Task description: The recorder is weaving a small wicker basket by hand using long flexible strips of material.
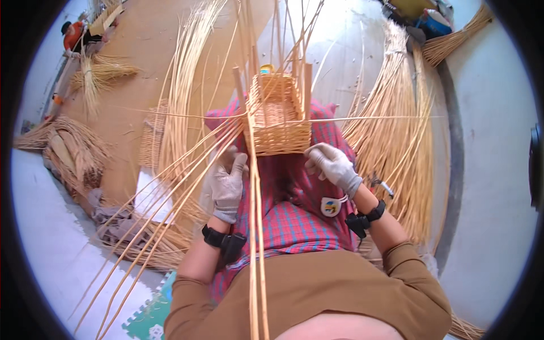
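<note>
Fingers [321,157] of the gloved right hand [334,167] were bent beside the near right corner of the wicker basket [277,140]; whether they pinched anything could not be told from the head view. Near the basket's left corner, the gloved left hand [228,184] had its thumb apart from its fingers, any grip unclear. The basket sat above the checked cloth [300,226]. Long rods [170,199] fanned from its left, and a straw bundle [391,136] lay to its right.
</note>
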Available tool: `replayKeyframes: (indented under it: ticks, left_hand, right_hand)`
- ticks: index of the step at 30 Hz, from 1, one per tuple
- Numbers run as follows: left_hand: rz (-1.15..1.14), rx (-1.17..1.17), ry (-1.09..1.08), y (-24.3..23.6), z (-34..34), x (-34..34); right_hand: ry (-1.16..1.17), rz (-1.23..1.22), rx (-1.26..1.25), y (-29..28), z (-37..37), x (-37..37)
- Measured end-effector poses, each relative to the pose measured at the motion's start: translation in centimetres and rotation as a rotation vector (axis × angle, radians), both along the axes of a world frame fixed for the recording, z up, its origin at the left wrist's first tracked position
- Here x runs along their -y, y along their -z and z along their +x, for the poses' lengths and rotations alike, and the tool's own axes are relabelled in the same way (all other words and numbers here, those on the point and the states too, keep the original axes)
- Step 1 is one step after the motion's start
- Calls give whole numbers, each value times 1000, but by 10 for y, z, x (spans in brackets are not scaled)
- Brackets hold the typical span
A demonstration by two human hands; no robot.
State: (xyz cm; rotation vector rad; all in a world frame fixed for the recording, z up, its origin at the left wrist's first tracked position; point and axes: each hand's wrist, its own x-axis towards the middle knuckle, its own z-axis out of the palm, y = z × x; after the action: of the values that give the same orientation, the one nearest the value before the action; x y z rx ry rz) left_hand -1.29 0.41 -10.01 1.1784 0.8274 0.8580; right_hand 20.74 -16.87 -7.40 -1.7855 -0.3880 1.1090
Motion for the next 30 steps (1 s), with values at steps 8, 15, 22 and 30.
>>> replayKeyframes:
  ticks: [8, 15, 22, 30]
  left_hand:
    - [484, -245, 85, -34, -21, 2]
    - [283, -168, 395, -4, -60, -20]
    - [322, 245, 197, -71, 7, -24]
    - [575, -32, 259, -26, -17, 1]
  right_hand:
    - [-774, 722, 835, -49, -94, -56]
    - [-1144, 889, 926, -66, -139, -83]
    - [-1013, 675, 812, -68, -84, -36]
    - [186, 614, 28, -2, 39, -56]
